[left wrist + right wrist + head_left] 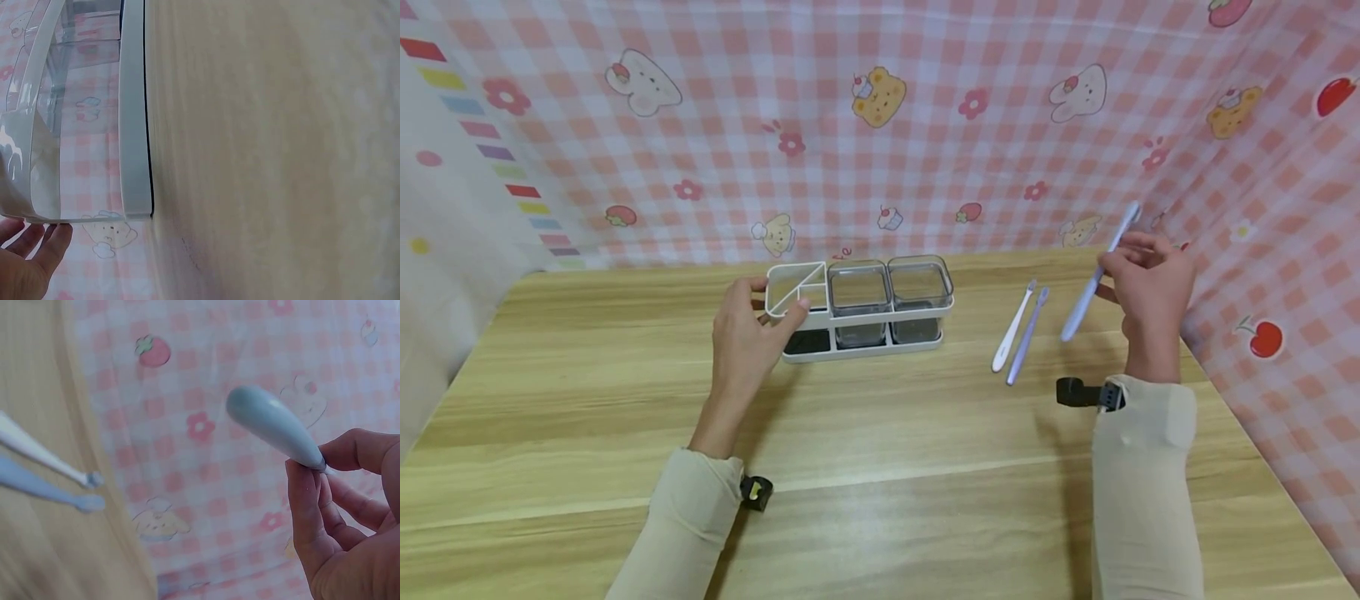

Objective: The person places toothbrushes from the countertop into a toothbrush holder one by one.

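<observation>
The right hand (pixel 1153 279) pinches a pale-blue toothbrush (pixel 1082 305), slanting above the table (pixel 865 517), head end uppermost. Leftward from it lie a purple toothbrush (pixel 1027 338), a white toothbrush (pixel 1011 333), then the caddy (pixel 861 320), whose left end the nearer left hand (pixel 747 329) grips.

My left forearm (pixel 677 525) slants forward and inward; my left hand (pixel 745 333) holds its thumb well apart from the fingers. My right forearm (pixel 1144 500) points nearly straight ahead, my right hand (pixel 1156 279) raised, thumb and fingertips pinched, remaining fingers apparently bent, though partly hidden.
</observation>
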A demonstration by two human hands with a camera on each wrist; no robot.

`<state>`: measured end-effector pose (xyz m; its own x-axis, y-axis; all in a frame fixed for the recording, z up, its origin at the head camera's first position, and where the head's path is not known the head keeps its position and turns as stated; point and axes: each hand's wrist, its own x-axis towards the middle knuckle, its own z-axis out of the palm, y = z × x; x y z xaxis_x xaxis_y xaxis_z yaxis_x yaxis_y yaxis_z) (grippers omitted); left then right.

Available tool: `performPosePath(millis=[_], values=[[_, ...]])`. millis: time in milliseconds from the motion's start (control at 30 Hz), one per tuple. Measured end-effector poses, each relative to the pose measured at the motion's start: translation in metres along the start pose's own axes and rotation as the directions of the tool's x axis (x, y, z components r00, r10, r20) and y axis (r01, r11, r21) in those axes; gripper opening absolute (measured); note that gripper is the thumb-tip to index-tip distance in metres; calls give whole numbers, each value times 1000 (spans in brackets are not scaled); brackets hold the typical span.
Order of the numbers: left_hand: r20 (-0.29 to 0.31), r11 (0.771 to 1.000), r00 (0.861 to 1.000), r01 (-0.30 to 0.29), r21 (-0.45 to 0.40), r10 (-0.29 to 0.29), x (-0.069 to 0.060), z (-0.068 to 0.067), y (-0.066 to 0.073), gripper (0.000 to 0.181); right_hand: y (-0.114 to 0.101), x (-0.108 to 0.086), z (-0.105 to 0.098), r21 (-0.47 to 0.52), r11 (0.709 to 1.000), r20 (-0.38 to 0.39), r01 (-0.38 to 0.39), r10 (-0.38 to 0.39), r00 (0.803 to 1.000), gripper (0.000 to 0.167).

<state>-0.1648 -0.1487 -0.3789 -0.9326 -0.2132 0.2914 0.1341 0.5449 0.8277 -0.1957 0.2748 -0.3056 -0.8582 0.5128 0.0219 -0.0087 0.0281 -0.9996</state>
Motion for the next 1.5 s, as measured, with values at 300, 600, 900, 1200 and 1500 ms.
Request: performPosePath(millis=[300,600,900,1200,1500], values=[[33,1000,999,6,1,-6,0,-2,-1,64,-18,-16,17,15,996,2,85,-85,996,28],[59,1000,998,3,12,-3,2,-5,0,65,-23,-28,37,88,980,31,178,-182,983,27],[64,1000,998,0,1,-1,2,-6,-1,65,-32,-38,60,152,963,98,222,-238,966,25],[81,1000,997,8,13,-10,2,-6,-1,66,-37,-44,78,173,952,145,251,-277,950,26],[84,1000,996,-2,15,1,1,-5,-1,65,-39,-53,102,235,931,149,279,-318,936,26]])
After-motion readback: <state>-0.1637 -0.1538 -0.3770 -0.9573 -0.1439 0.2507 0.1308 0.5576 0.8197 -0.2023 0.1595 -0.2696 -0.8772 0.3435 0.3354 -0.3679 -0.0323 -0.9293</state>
